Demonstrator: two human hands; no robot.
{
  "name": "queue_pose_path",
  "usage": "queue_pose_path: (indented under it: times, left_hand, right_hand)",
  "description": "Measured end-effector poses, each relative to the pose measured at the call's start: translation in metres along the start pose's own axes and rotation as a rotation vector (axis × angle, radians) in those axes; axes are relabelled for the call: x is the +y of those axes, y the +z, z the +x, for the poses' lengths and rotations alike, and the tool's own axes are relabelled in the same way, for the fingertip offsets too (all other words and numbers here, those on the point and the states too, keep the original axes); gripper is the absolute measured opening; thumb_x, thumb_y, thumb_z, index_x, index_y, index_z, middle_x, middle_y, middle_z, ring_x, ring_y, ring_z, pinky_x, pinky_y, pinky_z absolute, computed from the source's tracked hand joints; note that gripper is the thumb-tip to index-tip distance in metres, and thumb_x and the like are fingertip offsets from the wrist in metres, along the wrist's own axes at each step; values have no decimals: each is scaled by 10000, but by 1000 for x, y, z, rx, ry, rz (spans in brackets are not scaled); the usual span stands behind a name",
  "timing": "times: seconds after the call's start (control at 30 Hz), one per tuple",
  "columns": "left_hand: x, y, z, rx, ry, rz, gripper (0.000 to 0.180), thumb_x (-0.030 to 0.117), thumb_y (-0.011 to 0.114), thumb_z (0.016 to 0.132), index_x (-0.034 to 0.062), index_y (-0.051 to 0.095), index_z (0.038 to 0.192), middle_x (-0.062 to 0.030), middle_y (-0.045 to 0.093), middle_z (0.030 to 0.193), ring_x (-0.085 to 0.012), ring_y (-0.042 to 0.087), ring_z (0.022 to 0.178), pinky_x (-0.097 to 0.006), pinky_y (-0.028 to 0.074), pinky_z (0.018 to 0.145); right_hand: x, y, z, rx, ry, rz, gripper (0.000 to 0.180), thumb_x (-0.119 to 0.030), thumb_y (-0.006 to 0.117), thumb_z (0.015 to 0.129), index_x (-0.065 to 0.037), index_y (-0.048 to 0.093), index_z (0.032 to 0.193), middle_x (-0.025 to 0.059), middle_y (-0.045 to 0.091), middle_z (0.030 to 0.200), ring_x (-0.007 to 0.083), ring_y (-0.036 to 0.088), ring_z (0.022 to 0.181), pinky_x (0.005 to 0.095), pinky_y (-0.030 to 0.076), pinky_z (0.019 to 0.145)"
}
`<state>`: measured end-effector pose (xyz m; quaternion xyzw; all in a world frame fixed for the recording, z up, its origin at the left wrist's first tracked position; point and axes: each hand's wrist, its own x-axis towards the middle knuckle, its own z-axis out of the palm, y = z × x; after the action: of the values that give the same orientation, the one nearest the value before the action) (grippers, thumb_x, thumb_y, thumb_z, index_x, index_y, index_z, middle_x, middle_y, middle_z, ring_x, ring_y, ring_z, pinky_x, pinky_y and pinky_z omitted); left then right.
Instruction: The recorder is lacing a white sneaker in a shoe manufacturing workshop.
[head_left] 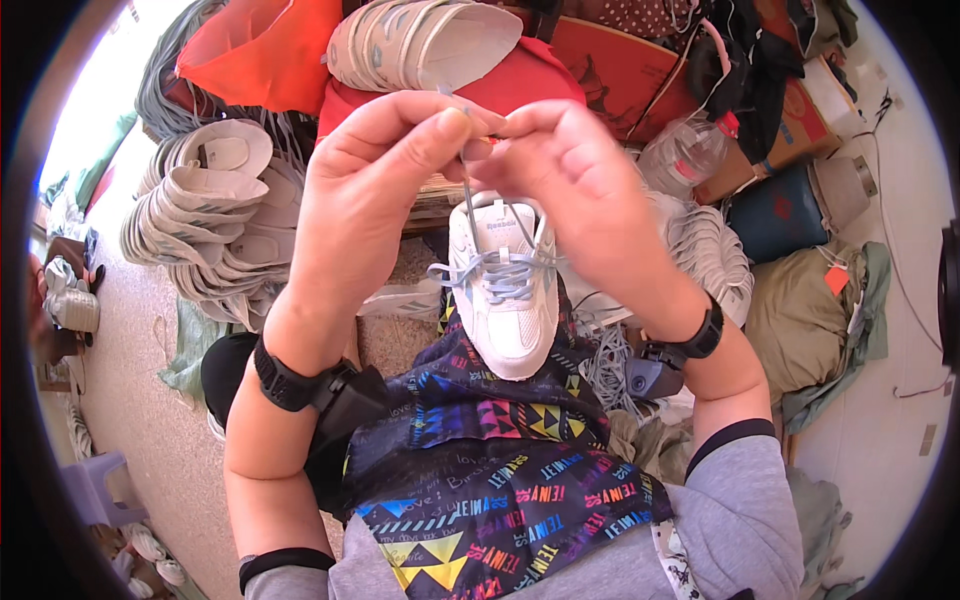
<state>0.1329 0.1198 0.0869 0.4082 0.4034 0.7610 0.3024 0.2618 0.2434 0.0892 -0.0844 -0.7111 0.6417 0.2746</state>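
A white shoe (508, 340) rests in my lap on a dark patterned apron (500, 425), its toe toward me. Grey-blue shoelace (508, 275) crosses the front of the shoe, and two strands rise from it to my hands. Above the shoe's collar, my left hand (375, 180) is closed, thumb and forefinger pinching the lace. Close against those fingertips, my right hand (595, 190) is closed in a pinch at the lace too. Its fingertips are partly hidden and slightly blurred.
Stacked shoe uppers (215, 215) stand at the left, more uppers (420, 45) lie on red cloth ahead, and others (710, 255) sit at the right. Loose laces (615, 370) lie by my right wrist. A clear plastic bottle (690, 150) and a purple stool (100, 485) are farther out.
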Motion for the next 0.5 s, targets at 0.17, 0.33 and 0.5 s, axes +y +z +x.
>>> queue_pose_path:
  times: [0.17, 0.33, 0.5]
  left_hand:
    - [-25, -1, -16, 189, -59, 86, 156, 146, 607, 965, 15, 667, 1028, -6, 646, 909, -45, 568, 815, -207, 454, 731]
    - [-65, -81, -29, 298, -319, -552, 225, 137, 580, 975, -4, 620, 1147, 0, 601, 871, -30, 469, 645, -196, 396, 597]
    - [-65, -162, -61, 591, -299, 112, 270, 137, 557, 982, 11, 605, 1216, 8, 620, 855, 2, 345, 530, -158, 282, 452]
  right_hand:
    - [17, 13, -9, -176, 265, 243, 222, -111, 565, 973, 2, 549, 1163, 19, 632, 886, 87, 620, 804, 246, 525, 736]
    - [43, -51, -2, 45, 347, 99, 196, -167, 570, 975, -12, 656, 1061, -14, 603, 773, 28, 503, 610, 180, 426, 567]
    - [74, -178, -15, 577, 232, -61, 164, -124, 563, 950, -29, 659, 1043, -51, 513, 733, 1, 359, 516, 164, 269, 435]
